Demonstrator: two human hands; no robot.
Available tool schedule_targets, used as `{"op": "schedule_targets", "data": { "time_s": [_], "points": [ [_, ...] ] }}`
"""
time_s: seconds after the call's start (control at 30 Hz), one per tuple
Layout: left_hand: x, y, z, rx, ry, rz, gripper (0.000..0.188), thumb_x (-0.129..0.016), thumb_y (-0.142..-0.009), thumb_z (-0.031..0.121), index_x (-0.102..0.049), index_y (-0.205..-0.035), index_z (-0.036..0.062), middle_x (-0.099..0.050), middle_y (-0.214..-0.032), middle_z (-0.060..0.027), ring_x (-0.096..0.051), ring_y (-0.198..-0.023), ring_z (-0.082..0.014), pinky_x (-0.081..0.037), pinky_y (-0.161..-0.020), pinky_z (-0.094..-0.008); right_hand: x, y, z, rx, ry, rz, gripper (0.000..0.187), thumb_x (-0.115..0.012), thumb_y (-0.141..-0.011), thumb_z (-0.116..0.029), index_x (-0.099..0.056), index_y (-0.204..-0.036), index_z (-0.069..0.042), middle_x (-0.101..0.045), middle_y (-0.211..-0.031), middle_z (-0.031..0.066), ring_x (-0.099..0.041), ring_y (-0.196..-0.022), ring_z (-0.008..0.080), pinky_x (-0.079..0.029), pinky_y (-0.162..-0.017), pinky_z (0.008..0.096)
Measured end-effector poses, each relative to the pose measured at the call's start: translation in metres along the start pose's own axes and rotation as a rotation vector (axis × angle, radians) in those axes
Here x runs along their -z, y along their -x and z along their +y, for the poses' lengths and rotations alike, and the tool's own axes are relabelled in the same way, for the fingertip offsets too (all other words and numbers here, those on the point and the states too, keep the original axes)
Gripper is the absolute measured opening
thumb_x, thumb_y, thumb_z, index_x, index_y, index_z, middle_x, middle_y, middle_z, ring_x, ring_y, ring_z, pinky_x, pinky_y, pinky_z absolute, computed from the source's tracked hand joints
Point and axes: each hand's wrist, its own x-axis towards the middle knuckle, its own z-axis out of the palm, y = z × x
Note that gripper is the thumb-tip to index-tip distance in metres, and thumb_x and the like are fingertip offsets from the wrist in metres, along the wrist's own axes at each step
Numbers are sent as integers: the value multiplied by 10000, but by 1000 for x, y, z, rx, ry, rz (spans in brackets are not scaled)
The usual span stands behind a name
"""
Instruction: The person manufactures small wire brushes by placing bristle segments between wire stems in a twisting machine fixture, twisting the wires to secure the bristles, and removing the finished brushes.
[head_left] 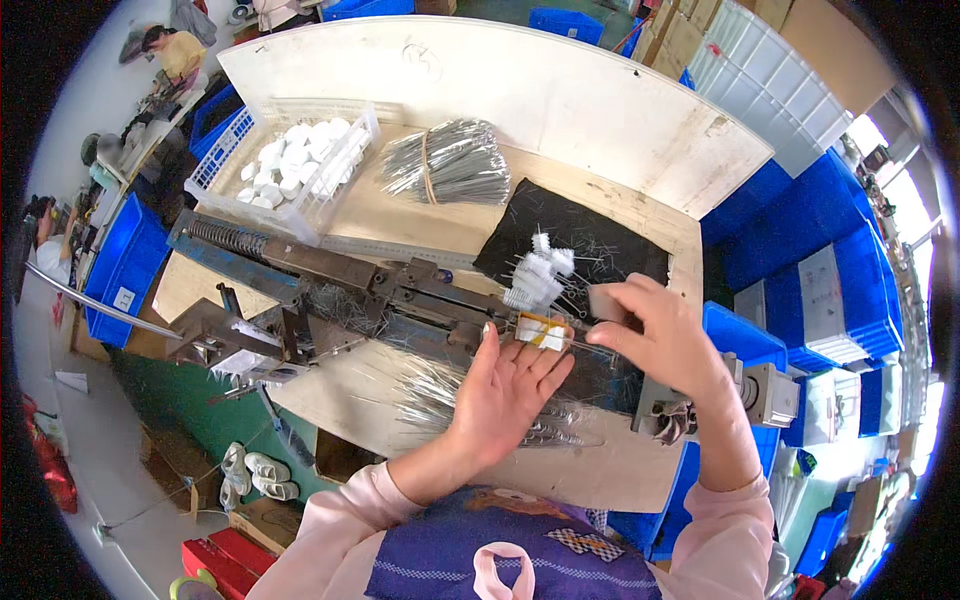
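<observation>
My left hand (505,400) lies palm up with its fingers stretched out, fingertips at the near side of a long metal hand machine (350,272). Just above those fingertips, a small yellow-and-white block (543,332) sits on the machine. My right hand (660,335) is curled at the machine's right part, thumb and forefinger closed near a thin metal end; what they grip is too small to make out. Behind both hands, white bristle brushes with twisted wire stems (538,275) are heaped on a black mat (600,225).
Loose wires (430,392) lie in front of the machine. A banded wire bundle (450,162) and a white basket (350,165) of round white pieces (290,165) stand behind it. A pale board (480,75) closes the table's far side. Blue bins (780,215) rise at right.
</observation>
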Motion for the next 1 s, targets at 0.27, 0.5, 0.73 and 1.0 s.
{"op": "schedule_targets", "data": {
  "time_s": [0.27, 0.5, 0.73, 1.0],
  "points": [
    [1, 1, -2, 13, 7, -13, 631, -274, -1000, 511, -376, -1306, -31, -436, -1384, -155, -390, -1316, -248, -268, -1134, -410, -28, -5, 19, 133, -81, 115, 201, -713, -765, -130, -582, -840, 2, -550, -781, 139, -575, -739, 337, -461, -633, 381],
    [5, 2, -5, -50, -37, 5, 630, -275, -1002, 504, -367, -1317, -34, -433, -1391, -154, -391, -1313, -253, -254, -1139, -409, -14, 0, 10, 88, 106, -23, 287, -719, -758, -270, -594, -800, -15, -556, -761, 125, -569, -707, 332, -451, -626, 412],
    [3, 1, -1, -25, -22, -10, 626, -304, -985, 527, -416, -1277, -15, -460, -1364, -188, -390, -1314, -309, -234, -1145, -444, 9, 5, 0, 68, 62, -12, 315, -657, -803, -201, -604, -1042, -2, -546, -844, 146, -543, -825, 340, -454, -757, 404],
    [6, 4, -3, -38, 25, -16, 627, -284, -995, 514, -374, -1337, -4, -459, -1370, -141, -394, -1309, -268, -255, -1136, -418, -35, 11, -15, 218, 90, 264, 169, -631, -786, -28, -642, -953, -53, -550, -827, 121, -561, -780, 309, -432, -721, 391]
  ]
}}
